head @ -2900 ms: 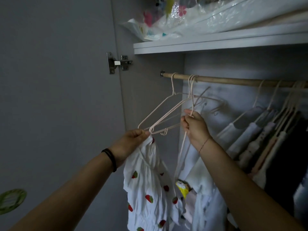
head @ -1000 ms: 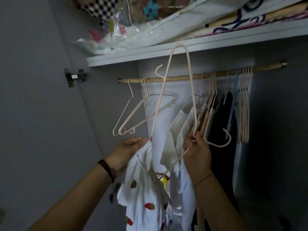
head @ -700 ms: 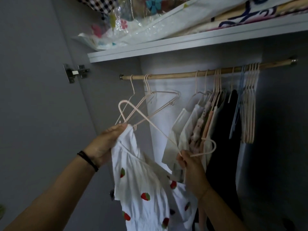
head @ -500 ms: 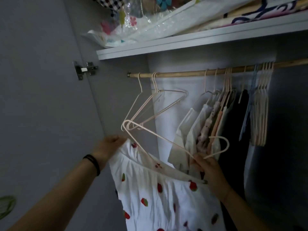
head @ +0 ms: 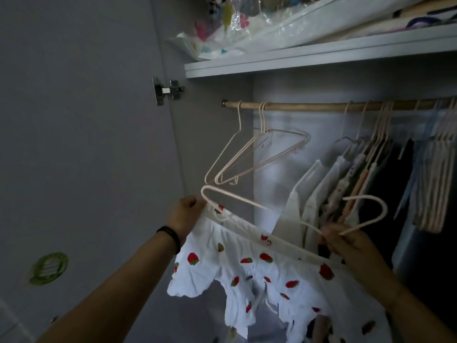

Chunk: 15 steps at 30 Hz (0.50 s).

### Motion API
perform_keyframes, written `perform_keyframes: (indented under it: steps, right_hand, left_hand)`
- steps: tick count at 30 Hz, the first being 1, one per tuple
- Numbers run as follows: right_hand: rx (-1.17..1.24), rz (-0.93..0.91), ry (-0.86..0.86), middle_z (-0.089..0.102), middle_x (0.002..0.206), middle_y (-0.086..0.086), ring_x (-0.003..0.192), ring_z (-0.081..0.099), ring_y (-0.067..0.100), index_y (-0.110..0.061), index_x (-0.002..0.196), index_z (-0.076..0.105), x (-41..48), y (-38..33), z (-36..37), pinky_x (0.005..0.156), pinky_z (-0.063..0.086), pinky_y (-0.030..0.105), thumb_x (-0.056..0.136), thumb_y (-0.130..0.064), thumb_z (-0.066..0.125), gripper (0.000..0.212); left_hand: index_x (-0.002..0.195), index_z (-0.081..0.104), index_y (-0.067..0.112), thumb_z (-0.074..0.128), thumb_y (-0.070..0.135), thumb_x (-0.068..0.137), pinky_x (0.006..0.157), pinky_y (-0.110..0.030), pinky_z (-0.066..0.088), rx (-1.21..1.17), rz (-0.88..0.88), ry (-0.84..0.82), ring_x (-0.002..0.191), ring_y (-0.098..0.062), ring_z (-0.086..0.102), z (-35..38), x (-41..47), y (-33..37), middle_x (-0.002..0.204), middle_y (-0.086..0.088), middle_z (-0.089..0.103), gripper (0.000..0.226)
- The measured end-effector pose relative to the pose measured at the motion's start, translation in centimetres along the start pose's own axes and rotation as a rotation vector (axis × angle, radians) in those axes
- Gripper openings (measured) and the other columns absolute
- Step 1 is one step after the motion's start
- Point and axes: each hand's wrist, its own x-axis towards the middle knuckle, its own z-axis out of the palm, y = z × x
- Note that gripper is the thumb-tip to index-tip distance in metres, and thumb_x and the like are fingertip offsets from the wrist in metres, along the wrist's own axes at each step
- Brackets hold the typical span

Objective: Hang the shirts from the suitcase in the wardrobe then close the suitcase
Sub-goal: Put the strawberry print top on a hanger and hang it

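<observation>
1. Dim wardrobe interior, grey walls, with a wooden rail above both hands and a loaded shelf higher up.
2. Between the hands hangs the strawberry shirt, its neckline stretched along a pale hanger that lies tilted, hook end to the right.
3. Risk, as I judge it: the hanger looks only partly inside the neckline, so the far shoulder may slide off when lifted, or its hook may snag the empty hangers just above.
4. Left hand pinches the shirt's corner at the hanger's bend, wrist raised, arm extended.
5. Right hand is closed around the hanger near its hook, close to the hung clothes.
</observation>
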Motion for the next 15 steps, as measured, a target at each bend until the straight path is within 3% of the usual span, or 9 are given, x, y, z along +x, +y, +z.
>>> perform_keyframes:
  steps: [4,8,10,13,15]
  right_hand:
    - [-0.076,0.084,-0.064,0.049,0.047,-0.005,0.053,0.048,0.008,-0.026,0.045,0.055,0.0,0.2,0.0,0.061,0.039,0.027,0.094,-0.01,0.05,0.052]
    - [-0.248,0.055,-0.135,0.053,0.052,0.006,0.057,0.051,0.014,-0.026,0.048,0.055,0.4,0.2,0.0,0.06,0.039,0.028,0.093,-0.012,0.052,0.048]
    - [-0.326,0.044,-0.17,0.058,0.057,0.012,0.059,0.055,0.015,-0.021,0.052,0.057,0.8,-0.4,0.6,0.06,0.042,0.025,0.093,-0.017,0.053,0.042]
    - [-0.427,-0.051,-0.265,0.057,0.053,-0.004,0.055,0.054,0.002,-0.024,0.051,0.054,1.6,-2.2,2.2,0.058,0.043,0.018,0.094,-0.017,0.053,0.043]
    - [-0.555,-0.122,-0.36,0.06,0.06,-0.003,0.061,0.056,0.004,-0.026,0.056,0.056,2.2,-3.3,3.3,0.064,0.044,0.021,0.095,-0.02,0.051,0.04]
  left_hand:
    - [0.074,0.059,0.003,0.053,0.026,0.096,0.057,-0.028,0.035,-0.03,0.057,0.074,0.06,-0.017,0.041,-0.6,-0.2,0.1,0.065,-0.006,0.048,0.032]
    - [0.071,0.056,0.003,0.055,0.027,0.095,0.057,-0.021,0.038,0.032,0.159,0.098,0.056,-0.01,0.046,-1.4,-1.0,-0.2,0.064,-0.003,0.052,0.034]
    - [0.065,0.056,0.009,0.057,0.023,0.094,0.057,-0.013,0.039,0.08,0.271,0.045,0.054,-0.003,0.05,-1.1,-2.0,0.3,0.066,0.0,0.053,0.032]
    - [0.058,0.054,0.03,0.061,0.027,0.09,0.062,-0.016,0.041,0.21,0.467,-0.11,0.062,-0.002,0.054,0.0,-3.4,0.7,0.069,0.009,0.054,0.033]
    - [0.059,0.055,0.032,0.064,0.022,0.089,0.064,-0.014,0.04,0.232,0.47,-0.27,0.063,0.003,0.054,1.1,-4.3,0.6,0.07,0.011,0.055,0.033]
